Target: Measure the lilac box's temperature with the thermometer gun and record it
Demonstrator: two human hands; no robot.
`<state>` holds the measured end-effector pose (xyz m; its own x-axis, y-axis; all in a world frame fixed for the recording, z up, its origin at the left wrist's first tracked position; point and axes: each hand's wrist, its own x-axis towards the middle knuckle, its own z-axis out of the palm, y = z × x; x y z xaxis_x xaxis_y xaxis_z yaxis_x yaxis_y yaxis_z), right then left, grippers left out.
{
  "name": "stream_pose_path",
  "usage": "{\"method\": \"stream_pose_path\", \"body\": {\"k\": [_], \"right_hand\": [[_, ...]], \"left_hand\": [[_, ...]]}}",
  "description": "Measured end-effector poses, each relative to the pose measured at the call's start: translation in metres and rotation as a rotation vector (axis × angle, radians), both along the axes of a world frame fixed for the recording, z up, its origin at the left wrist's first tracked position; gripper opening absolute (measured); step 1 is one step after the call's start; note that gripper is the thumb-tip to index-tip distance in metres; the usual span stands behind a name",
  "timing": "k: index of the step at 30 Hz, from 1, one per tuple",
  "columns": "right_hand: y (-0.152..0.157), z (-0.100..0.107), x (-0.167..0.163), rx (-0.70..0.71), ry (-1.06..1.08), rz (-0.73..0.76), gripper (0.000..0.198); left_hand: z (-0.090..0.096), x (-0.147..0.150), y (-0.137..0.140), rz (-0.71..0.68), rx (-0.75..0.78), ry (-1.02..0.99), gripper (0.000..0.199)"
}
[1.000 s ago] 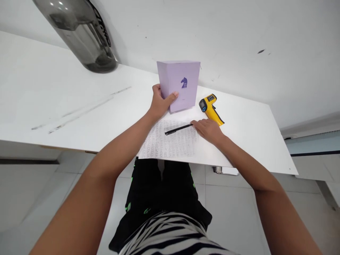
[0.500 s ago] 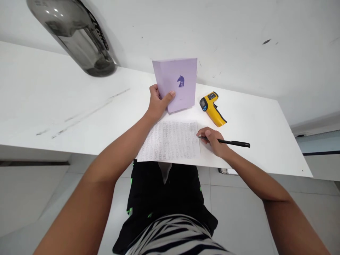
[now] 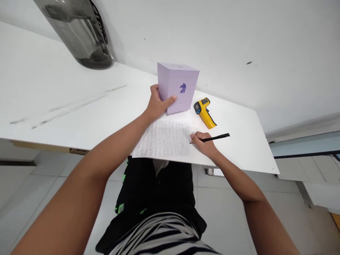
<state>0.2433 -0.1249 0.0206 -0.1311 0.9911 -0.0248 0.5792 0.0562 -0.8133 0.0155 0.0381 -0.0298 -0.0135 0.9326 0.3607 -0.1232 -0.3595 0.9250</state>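
My left hand (image 3: 159,102) is closed around the lower left part of a light purple box (image 3: 183,90) with a dark horse-head logo; the thumb lies on its front face. The box stands at the back of the white desk (image 3: 236,141). Between the fingers of my right hand (image 3: 204,144) is a black pen (image 3: 219,136), its tip at the right edge of a sheet of paper (image 3: 163,140). Dense rows of small handwriting cover the sheet. A yellow and black infrared thermometer (image 3: 205,113) lies just beyond my right hand.
A large grey see-through bottle (image 3: 82,39) with liquid in it stands at the back left, by the white wall (image 3: 217,35). Dark streaks mark the desk on the left. The desk's front edge runs close to my lap, and under it shows a tiled floor (image 3: 223,205).
The view has shifted and turned. The purple box now shows its left side and more of its top. My right hand has tilted a little, with the pen tip lower along the paper's right edge.
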Motion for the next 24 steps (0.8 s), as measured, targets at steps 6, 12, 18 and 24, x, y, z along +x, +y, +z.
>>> {"method": "stream_pose_path", "body": {"k": [6,12,18,24], "right_hand": [[-0.0002,-0.0044,-0.0024,0.035,-0.046,-0.019,0.048],[-0.0006,-0.0033,-0.0016,0.011,-0.046,0.032,0.047],[-0.0023,-0.0006,-0.0043,0.064,-0.021,0.017,0.048],[-0.0034,-0.0033,-0.0041,0.108,-0.051,-0.006,0.051]], "left_hand": [[-0.0005,0.0012,-0.0016,-0.002,-0.015,-0.023,0.081],[0.0026,0.0026,-0.0026,-0.025,-0.056,-0.093,0.077],[0.0042,0.0015,-0.0042,-0.048,-0.046,-0.11,0.077],[0.005,0.0016,-0.0044,-0.054,-0.055,-0.101,0.08]]}}
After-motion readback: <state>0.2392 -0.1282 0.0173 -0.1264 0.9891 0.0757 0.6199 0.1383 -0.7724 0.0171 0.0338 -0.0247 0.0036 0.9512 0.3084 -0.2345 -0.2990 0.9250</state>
